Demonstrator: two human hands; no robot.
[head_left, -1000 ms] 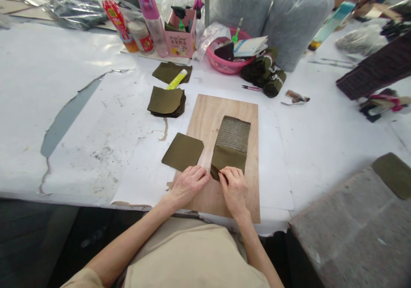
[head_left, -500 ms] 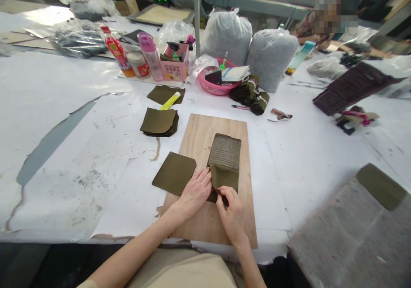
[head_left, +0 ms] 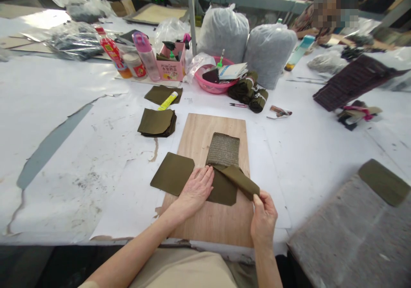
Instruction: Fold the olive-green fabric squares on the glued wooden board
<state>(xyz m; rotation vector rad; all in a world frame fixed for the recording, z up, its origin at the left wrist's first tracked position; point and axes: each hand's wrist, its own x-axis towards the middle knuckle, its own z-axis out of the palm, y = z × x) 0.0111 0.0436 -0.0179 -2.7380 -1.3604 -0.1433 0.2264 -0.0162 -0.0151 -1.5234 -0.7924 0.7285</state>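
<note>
On a wooden board (head_left: pixel 205 223) lies a grey textured pad (head_left: pixel 224 149) with olive fabric at its near end. My right hand (head_left: pixel 264 217) pinches the top olive fabric layer (head_left: pixel 240 180) and holds it peeled up to the right. The lower olive piece (head_left: pixel 221 191) stays flat on the board. My left hand (head_left: pixel 195 189) lies flat with fingers stretched out, pressing the left edge of that lower piece. A loose olive square (head_left: pixel 172 173) lies just left of my left hand.
A stack of olive pieces (head_left: pixel 156 122) and a yellow glue tube (head_left: pixel 168 101) lie behind the board. Bottles (head_left: pixel 146 55), a pink box (head_left: pixel 170 67), a pink basin (head_left: pixel 215 84), grey bags (head_left: pixel 268 54) stand at the back. A grey felt slab (head_left: pixel 349 236) lies at right. A person sits far right.
My right hand has pulled the top olive layer up and away to the right, peeling it off the lower piece. My left hand stays pressing beside the pad.
</note>
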